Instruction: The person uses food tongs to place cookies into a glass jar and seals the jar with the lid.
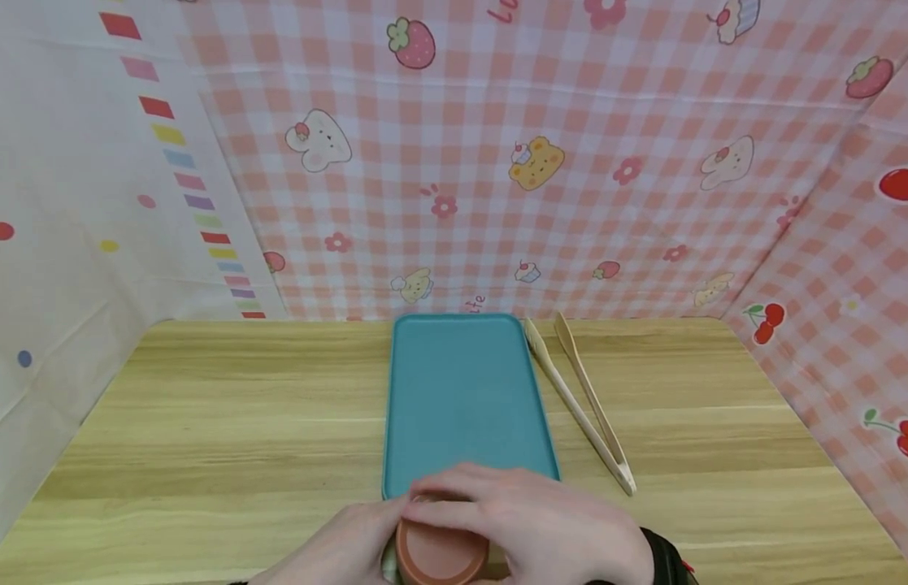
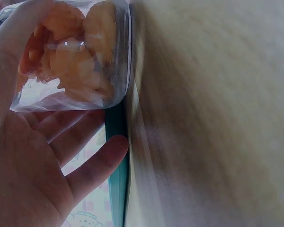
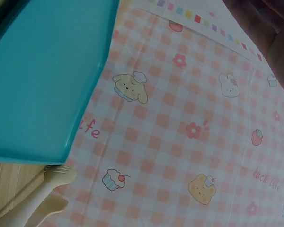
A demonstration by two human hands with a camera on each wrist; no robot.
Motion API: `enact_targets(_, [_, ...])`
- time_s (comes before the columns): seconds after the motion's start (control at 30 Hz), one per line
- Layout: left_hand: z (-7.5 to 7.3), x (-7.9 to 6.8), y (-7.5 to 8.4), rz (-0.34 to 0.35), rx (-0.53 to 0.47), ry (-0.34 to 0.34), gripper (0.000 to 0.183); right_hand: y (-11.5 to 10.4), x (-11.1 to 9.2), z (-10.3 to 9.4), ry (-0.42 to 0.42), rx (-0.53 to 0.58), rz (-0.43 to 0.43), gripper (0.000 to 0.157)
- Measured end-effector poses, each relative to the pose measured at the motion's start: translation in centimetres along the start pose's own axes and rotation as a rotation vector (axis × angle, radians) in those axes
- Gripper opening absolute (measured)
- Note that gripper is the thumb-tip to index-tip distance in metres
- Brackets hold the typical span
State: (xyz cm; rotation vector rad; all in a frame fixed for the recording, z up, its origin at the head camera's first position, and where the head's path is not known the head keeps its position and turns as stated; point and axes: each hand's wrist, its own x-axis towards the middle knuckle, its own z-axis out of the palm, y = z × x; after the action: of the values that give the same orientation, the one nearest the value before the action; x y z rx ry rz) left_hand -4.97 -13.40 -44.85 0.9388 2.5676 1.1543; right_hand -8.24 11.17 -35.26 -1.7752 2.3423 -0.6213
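Observation:
A clear plastic jar [image 2: 75, 71] holds several orange-brown food pieces [image 2: 80, 68]. It stands at the near edge of the head view, just in front of a teal tray [image 1: 461, 390]. My left hand [image 1: 344, 544] grips the jar's side; in the left wrist view the thumb lies along one side and the fingers reach behind it. Over the jar's brown lid [image 1: 442, 559] my right hand [image 1: 549, 520] curls, its fingers along the far rim. The right wrist view shows the tray and the cloth rather than the grip.
Pale wooden tongs [image 1: 620, 470], with a fork-shaped tip and a rounded one, lie beside the tray's right side. All this is on a wood-grain table [image 1: 256, 431]. A pink checked cloth [image 1: 483, 236] hangs behind it, with white cloth [image 1: 51, 325] on the left.

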Motion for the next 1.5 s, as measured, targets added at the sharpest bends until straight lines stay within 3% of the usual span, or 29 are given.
enact_targets(0.1, [0.0,0.0,0.0,0.011,-0.008,0.002,0.072,-0.1,0.1,0.2,0.012,-0.011,0.023,0.065])
enact_targets(0.17, [0.0,0.0,0.1,0.011,-0.021,-0.002,0.065,-0.2,0.2,0.5,0.035,-0.040,0.071,0.065])
enact_targets(0.3, [-0.1,0.0,0.3,0.009,-0.037,-0.007,0.054,-0.6,0.7,1.4,0.088,-0.141,0.167,0.067])
enact_targets(0.4, [-0.2,0.0,0.4,-0.006,-0.057,-0.018,0.054,-0.9,1.2,2.1,0.111,-0.242,0.192,0.060])
enact_targets(0.53, [-0.3,0.0,0.3,-0.014,-0.059,-0.021,0.056,-0.8,1.5,2.3,0.095,-0.281,0.182,0.061])
enact_targets(0.7, [-0.2,0.1,0.2,-0.024,-0.047,-0.028,0.054,-0.3,0.5,1.2,0.035,-0.143,0.127,0.077])
enact_targets(0.9, [-0.2,0.0,0.1,-0.050,-0.060,-0.048,0.063,0.4,0.2,0.8,0.006,-0.023,0.007,0.071])
enact_targets(1.03, [-0.1,0.0,0.1,-0.031,-0.047,-0.036,0.075,0.4,0.2,0.9,0.007,-0.028,0.016,0.069])
enact_targets(1.2, [-0.1,0.0,0.3,-0.041,-0.052,-0.031,0.070,-0.4,0.4,1.2,0.027,-0.096,0.072,0.068])
enact_targets(1.37, [-0.1,0.0,0.6,-0.049,-0.048,-0.016,0.067,-0.8,0.5,1.5,0.058,-0.201,0.072,0.066])
enact_targets(1.5, [0.0,0.0,0.7,-0.039,-0.013,0.005,0.068,-0.9,0.6,1.6,0.061,-0.221,0.080,0.066])
